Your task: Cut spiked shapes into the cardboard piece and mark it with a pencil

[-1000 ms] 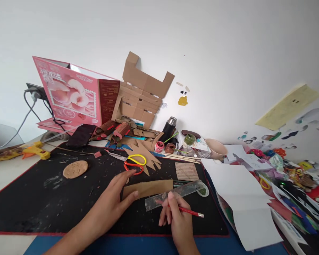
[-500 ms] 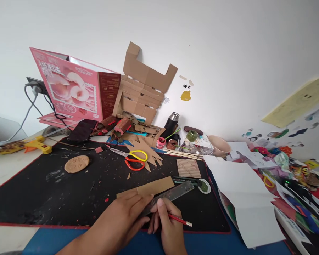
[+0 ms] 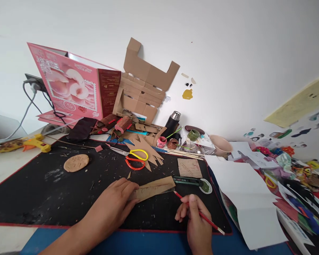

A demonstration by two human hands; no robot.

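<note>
My left hand (image 3: 114, 203) grips the left end of a brown cardboard strip (image 3: 163, 181), fingers over the far side and thumb on the near edge. A see-through ruler (image 3: 154, 190) lies along the strip, its left end under the same fingers. My right hand (image 3: 196, 217) is closed round a red pencil (image 3: 207, 219), whose tip points left, close to the right end of the strip and ruler. A green utility knife (image 3: 188, 181) lies just beyond the strip's right end. Yellow-and-red-handled scissors (image 3: 135, 159) lie open farther back, partly over a jagged cardboard cutout (image 3: 142, 147).
A black mat (image 3: 55, 198) covers the desk. On it sit a round clay disc (image 3: 76, 163) and a corrugated cardboard square (image 3: 190, 168). Behind stand a black flask (image 3: 172, 122), paint jars and a pink box (image 3: 74, 85). White paper (image 3: 244, 191) lies at right; a yellow glue gun (image 3: 37, 142) at left.
The ruler has moved from across the near side onto the cardboard strip. My left hand has shifted slightly left; my right hand has moved right, and the pencil now points at the strip's end.
</note>
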